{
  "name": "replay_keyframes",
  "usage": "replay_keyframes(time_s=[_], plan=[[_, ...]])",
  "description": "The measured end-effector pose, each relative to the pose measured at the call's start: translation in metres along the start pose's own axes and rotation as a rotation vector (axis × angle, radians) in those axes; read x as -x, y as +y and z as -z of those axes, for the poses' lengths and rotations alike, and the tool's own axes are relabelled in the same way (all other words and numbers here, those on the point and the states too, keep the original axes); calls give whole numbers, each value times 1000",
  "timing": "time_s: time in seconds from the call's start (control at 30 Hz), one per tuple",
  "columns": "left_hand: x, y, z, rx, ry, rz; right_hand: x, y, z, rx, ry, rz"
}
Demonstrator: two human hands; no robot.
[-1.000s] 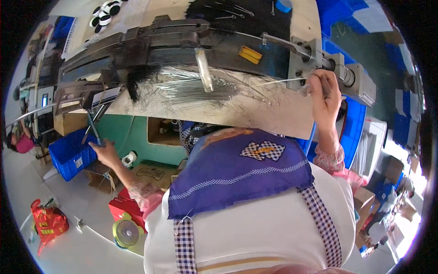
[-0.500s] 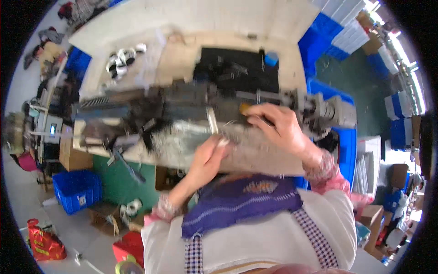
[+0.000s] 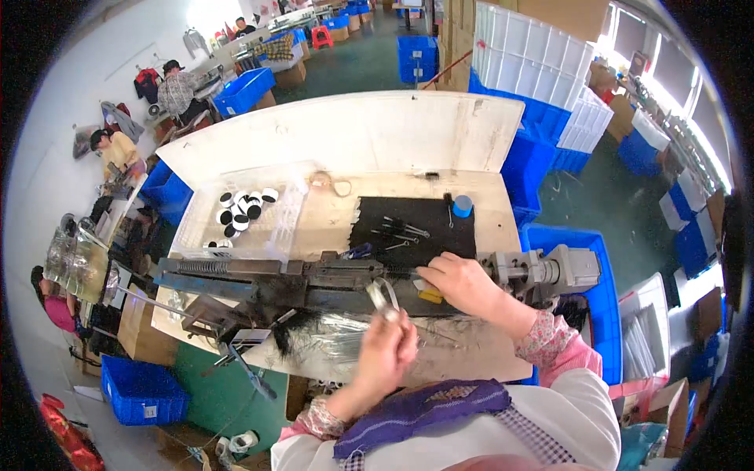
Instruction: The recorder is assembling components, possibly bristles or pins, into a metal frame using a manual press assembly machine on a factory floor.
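Note:
A long dark metal machine (image 3: 259, 286) lies across the wooden table. In front of its middle, my left hand (image 3: 385, 353) is closed on a pale, shiny looped strip (image 3: 382, 297), whose upper end reaches the machine's front edge. My right hand (image 3: 463, 284) is bent down over the machine's right part, with thumb and fingers pinched together. Whatever is between those fingers is hidden. Just below its fingertips sits a small yellow piece (image 3: 430, 296). Thin dark bristles and a clear plastic sheet (image 3: 338, 334) lie along the table's near side.
Behind the machine, a black cloth (image 3: 377, 212) bears several thin wire tools and a blue-topped round container (image 3: 462, 206). A clear tray (image 3: 290, 224) at left holds several white-and-black rolls (image 3: 239, 220). Blue bins (image 3: 609, 314) flank the table. Other people (image 3: 179, 90) sit farther off at left.
The view has tilted up, showing more of the room. The strip in my left hand now appears as a loop. My right hand remains at the machine near the yellow piece.

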State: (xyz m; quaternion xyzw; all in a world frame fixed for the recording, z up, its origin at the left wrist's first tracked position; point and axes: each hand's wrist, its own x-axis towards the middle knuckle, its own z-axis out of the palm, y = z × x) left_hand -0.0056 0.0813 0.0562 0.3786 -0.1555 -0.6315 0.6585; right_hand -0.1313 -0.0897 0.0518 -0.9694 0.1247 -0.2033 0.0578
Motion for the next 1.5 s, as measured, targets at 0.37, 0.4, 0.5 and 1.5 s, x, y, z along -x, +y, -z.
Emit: replay_keyframes(time_s=[0.37, 0.4, 0.5, 1.5], plan=[[29, 33, 103, -185, 137, -451, -16, -2, 1, -36, 42, -45], [25, 37, 85, -533, 52, -392, -27, 4, 2, 1, 31, -80], [-26, 17, 47, -1245, -202, -288, -57, 30, -26, 129, -33, -222], [-38, 44, 96, 890, -225, 194, -62, 4, -64, -375, 156, 9]])
